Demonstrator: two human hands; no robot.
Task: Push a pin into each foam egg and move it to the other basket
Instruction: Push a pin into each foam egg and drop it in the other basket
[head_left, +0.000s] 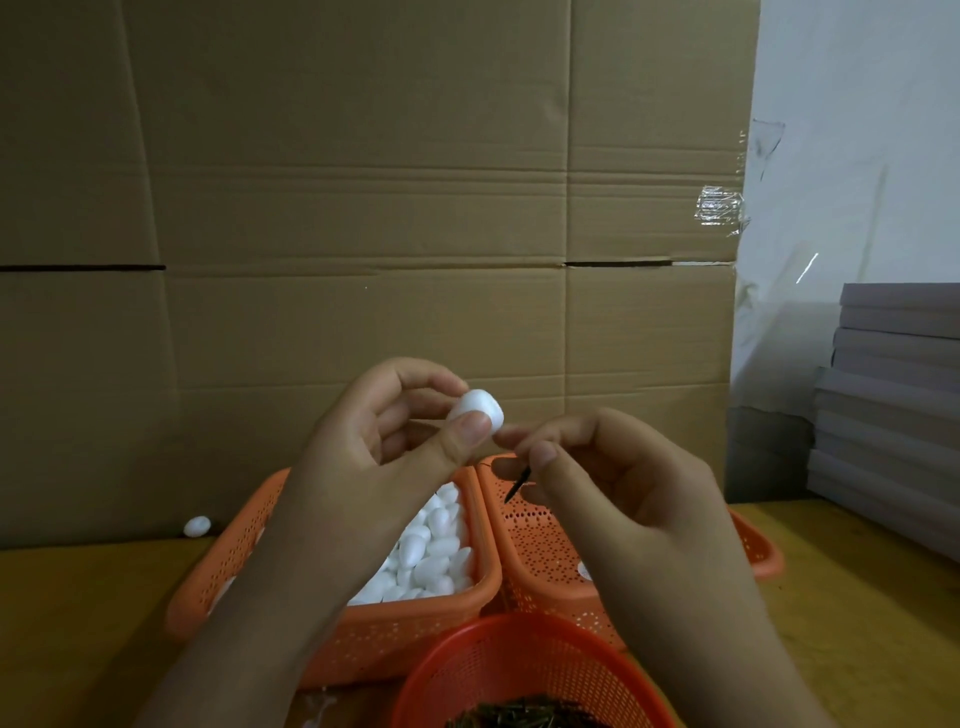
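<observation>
White foam egg (475, 410) sits pinched in the left hand (374, 441); the right hand (613, 478) grips a dark thin pin (518, 484), best turned point-first and pressed in straight.

A single wide-angle view from a camera worn on the person's head. It looks forward and slightly down over the bench (93, 613), facing a cardboard wall (363, 208) that fills most of the upper frame. Both hands, left (374, 447) and right (618, 483), sit close to the lens at lower centre, raised above the baskets (540, 540). Nearest the bottom edge, a round basket (498, 670) is cut off. Straight lines bow toward the frame edges.
</observation>
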